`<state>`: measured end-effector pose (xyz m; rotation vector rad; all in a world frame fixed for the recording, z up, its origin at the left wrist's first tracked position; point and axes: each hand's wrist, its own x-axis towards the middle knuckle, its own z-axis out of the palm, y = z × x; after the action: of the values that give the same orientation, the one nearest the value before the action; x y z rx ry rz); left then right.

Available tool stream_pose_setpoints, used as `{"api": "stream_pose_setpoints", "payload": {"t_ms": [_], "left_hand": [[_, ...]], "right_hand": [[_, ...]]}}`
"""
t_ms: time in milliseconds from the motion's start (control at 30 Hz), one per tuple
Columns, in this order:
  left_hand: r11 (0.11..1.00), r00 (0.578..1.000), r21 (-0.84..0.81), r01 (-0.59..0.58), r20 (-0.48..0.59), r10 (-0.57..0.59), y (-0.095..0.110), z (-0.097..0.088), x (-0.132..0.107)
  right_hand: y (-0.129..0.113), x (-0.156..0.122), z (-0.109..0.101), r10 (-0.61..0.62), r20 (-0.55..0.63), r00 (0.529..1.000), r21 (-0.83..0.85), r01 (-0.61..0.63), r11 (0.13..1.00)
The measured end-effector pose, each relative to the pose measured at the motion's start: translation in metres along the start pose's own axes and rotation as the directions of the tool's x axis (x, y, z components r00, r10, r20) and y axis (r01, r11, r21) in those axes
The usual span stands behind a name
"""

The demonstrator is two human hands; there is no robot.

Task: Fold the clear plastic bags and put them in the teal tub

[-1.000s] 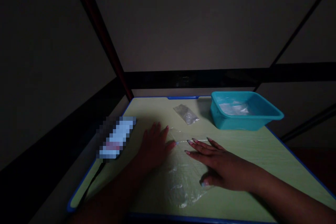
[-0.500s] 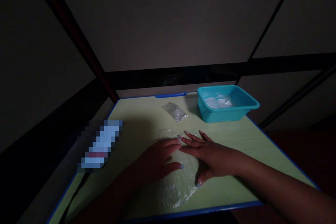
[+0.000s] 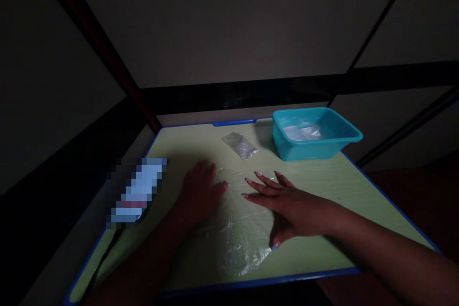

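Dim room, pale green counter [image 3: 322, 191] with blue edging; both hands lie flat, fingers spread, gripping nothing, on a clear plastic bag [image 3: 240, 234] at the near middle, apparently pinning it smooth. Left hand [image 3: 199, 191] presses its left edge, right hand [image 3: 287, 205] its right side. Half a second ago the hands met over the bag; now apart. Behind: small clear packet [image 3: 239, 145], teal tub [image 3: 315, 135].

Left hand [image 3: 198, 192] and right hand [image 3: 283, 201] flat, palms down, fingers spread, slightly apart.
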<state>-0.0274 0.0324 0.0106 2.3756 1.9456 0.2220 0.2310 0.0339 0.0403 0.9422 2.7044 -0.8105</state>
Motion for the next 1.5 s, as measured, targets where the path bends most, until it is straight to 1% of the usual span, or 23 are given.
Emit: {"api": "stream_pose_setpoints", "payload": {"t_ms": [67, 100, 167, 233, 367, 500, 633, 867, 933, 1000, 1167, 1267, 1300, 1367, 1433, 1500], "left_hand": [[0.996, 0.991, -0.052, 0.07, -0.113, -0.076, -0.003, 0.003, 0.009], [0.99, 0.982, -0.094, 0.107, -0.146, -0.12, -0.004, 0.004, 0.014], [0.97, 0.968, -0.186, 0.156, -0.165, -0.187, -0.003, 0.004, 0.022], [0.953, 0.969, -0.258, 0.157, -0.149, -0.199, -0.001, 0.004, 0.028], [0.918, 0.988, -0.389, 0.081, -0.09, -0.125, 0.003, 0.004, 0.03], [0.826, 0.999, -0.564, 0.011, -0.022, -0.029, 0.008, 0.003, 0.023], [0.75, 1.0, -0.661, -0.011, 0.008, 0.021, 0.007, -0.003, 0.02], [0.668, 0.998, -0.741, 0.059, 0.066, -0.014, -0.004, -0.016, 0.02], [0.646, 0.997, -0.76, 0.075, 0.073, -0.031, -0.006, -0.018, 0.02], [0.623, 0.996, -0.777, 0.089, 0.059, -0.069, -0.01, -0.019, 0.019], [0.586, 0.983, -0.805, 0.098, -0.014, -0.183, -0.018, -0.021, 0.022], [0.593, 0.969, -0.801, 0.085, -0.071, -0.235, -0.018, -0.02, 0.023], [0.622, 0.964, -0.779, 0.073, -0.106, -0.245, -0.017, -0.019, 0.023], [0.714, 0.952, -0.699, 0.035, -0.194, -0.236, -0.015, -0.017, 0.022], [0.792, 0.95, -0.611, -0.015, -0.256, -0.179, -0.013, -0.015, 0.019], [0.837, 0.966, -0.538, -0.101, -0.254, -0.047, -0.009, -0.015, 0.014]], "right_hand": [[0.0, 0.0, 0.0, -0.004, -0.004, 1.0, 0.0, 0.004, 1.0], [0.001, 0.0, 0.0, -0.005, -0.004, 1.0, -0.001, 0.005, 1.0], [0.001, 0.0, 0.001, -0.008, -0.003, 1.0, -0.005, 0.008, 1.0], [0.0, 0.001, 0.001, -0.011, -0.006, 1.0, -0.01, 0.011, 1.0], [-0.001, 0.001, 0.002, -0.021, -0.008, 1.0, -0.024, 0.02, 1.0], [-0.002, 0.001, 0.002, -0.024, -0.009, 1.0, -0.024, 0.024, 0.999], [-0.002, 0.001, 0.001, -0.033, -0.013, 0.999, -0.008, 0.033, 0.999], [0.004, 0.002, 0.005, -0.079, -0.06, 0.995, 0.021, 0.08, 0.997], [0.005, 0.002, 0.006, -0.082, -0.057, 0.995, 0.022, 0.084, 0.996], [0.005, 0.002, 0.006, -0.079, -0.047, 0.996, 0.022, 0.08, 0.997], [0.004, 0.001, 0.004, -0.068, -0.037, 0.997, 0.032, 0.069, 0.997], [0.004, 0.001, 0.003, -0.058, -0.029, 0.998, 0.037, 0.059, 0.998], [0.003, 0.0, 0.003, -0.057, -0.028, 0.998, 0.038, 0.058, 0.998], [0.003, 0.0, 0.003, -0.057, -0.027, 0.998, 0.034, 0.058, 0.998], [0.001, 0.0, 0.002, -0.051, -0.03, 0.998, 0.017, 0.051, 0.999], [-0.001, -0.001, 0.001, -0.024, -0.042, 0.999, -0.01, 0.024, 1.0]]}}
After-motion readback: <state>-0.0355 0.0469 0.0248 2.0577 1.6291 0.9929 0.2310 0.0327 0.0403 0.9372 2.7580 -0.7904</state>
